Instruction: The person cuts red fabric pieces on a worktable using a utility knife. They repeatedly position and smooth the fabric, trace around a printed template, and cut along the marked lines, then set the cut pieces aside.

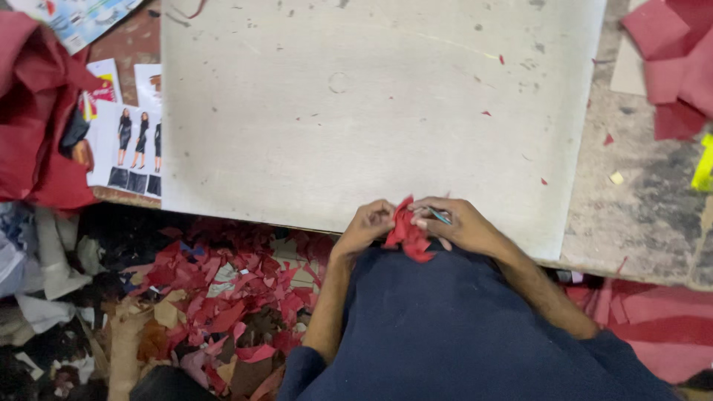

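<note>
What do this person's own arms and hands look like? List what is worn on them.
Both hands, left hand and right hand, are bare: no gloves, and no ring or watch shows. The forearms are uncovered too. A dark navy blue garment covers the body, its sleeves ending near the elbows.

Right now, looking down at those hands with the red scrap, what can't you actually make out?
- Head view: the thin tool in the right hand is mostly covered by fingers; its kind is unclear.
- The red piece is crumpled between both hands, the left hand covering its edge; its shape is hidden.
- The yellow object is cut off by the right edge.
- The red cloth runs past the left edge.
</note>
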`<control>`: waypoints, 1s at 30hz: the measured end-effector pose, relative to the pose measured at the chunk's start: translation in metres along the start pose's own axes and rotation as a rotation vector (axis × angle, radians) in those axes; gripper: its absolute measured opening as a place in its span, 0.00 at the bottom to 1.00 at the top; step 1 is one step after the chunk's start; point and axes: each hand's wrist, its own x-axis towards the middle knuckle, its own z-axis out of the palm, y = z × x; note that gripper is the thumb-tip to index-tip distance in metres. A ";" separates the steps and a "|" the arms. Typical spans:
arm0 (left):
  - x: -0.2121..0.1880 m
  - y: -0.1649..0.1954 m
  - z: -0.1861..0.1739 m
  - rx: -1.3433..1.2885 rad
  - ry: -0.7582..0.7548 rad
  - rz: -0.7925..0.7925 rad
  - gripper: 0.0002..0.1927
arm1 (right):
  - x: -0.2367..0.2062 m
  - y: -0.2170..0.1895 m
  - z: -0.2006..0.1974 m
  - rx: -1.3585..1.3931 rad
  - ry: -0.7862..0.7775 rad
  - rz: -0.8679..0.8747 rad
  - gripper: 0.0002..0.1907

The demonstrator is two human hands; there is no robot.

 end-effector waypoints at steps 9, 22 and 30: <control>-0.235 0.037 -0.124 2.095 0.878 -1.130 0.18 | 0.094 -0.042 -0.045 -0.584 0.074 -0.162 0.15; -0.158 0.192 -0.319 1.398 1.168 0.071 0.24 | 0.422 -0.288 -0.007 -1.226 0.708 -0.808 0.27; -0.150 0.233 -0.425 1.515 1.132 0.065 0.25 | 0.592 -0.392 -0.068 -1.657 0.887 -0.700 0.06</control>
